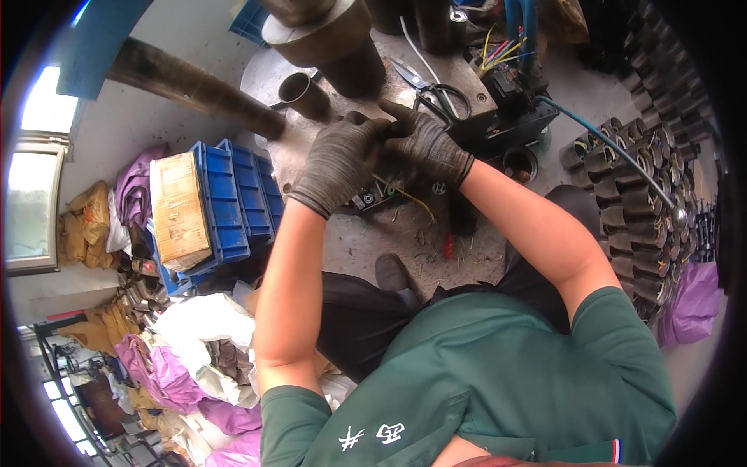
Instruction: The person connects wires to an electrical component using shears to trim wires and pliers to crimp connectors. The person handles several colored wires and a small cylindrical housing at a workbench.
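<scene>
Both my hands wear dark gloves and meet over the grey metal machine plate (280, 156). My left hand (338, 159) is curled, fingers bent against my right hand. My right hand (428, 140) presses its fingers toward the left one; whatever sits between them is hidden by the gloves. A short metal tube (302, 92) lies on the plate just beyond my left hand. Scissors (436, 93) with dark handles rest on the plate right behind my right hand. A long dark lever bar (194, 86) runs from upper left to the plate.
Blue plastic crates (233, 194) with a cardboard box (177, 206) stand at left. Several stacked metal cylinders (638, 194) fill the right side. Coloured wires (502, 50) and a blue hose (607, 140) lie behind. Purple and white bags (187, 366) pile at lower left.
</scene>
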Motion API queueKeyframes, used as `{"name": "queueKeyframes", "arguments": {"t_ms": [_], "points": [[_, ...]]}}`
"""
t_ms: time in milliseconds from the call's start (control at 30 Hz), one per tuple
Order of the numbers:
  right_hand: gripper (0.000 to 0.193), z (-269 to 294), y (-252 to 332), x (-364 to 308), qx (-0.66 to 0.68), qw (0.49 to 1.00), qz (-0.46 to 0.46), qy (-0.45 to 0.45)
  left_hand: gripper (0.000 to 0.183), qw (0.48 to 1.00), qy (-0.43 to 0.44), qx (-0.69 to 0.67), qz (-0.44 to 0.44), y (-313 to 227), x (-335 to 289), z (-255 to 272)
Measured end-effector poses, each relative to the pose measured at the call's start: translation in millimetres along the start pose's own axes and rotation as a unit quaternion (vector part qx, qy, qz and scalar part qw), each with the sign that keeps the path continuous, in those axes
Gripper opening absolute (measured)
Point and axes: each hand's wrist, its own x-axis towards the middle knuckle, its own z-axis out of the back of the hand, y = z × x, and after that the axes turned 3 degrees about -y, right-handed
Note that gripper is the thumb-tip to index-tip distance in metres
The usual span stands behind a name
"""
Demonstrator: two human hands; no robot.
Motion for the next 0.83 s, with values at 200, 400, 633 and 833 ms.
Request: {"name": "queueKeyframes", "arguments": {"t_ms": [200, 400, 633, 833], "points": [[0.075, -1.6, 3.6, 4.8, -0.020, 0.999, 0.034, 0.002, 0.035, 0.986, 0.096, 0.128, -0.042, -34.4, 20.0, 31.7], [0.078, -0.9, -3.8, 13.7, -0.017, 0.999, 0.029, -0.013, 0.025, 0.973, 0.129, 0.187, -0.029, -28.1, 36.1, 25.5], [0.081, 3.5, 2.6, 19.7, -0.134, 0.991, 0.020, 0.008, 0.016, 0.913, 0.264, 0.300, 0.085, -34.7, 59.4, 23.9], [0.086, 5.7, 3.6, 25.4, -0.242, 0.970, 0.030, 0.001, 0.021, 0.922, 0.218, 0.305, 0.098, -31.1, 60.2, 16.9]]}}
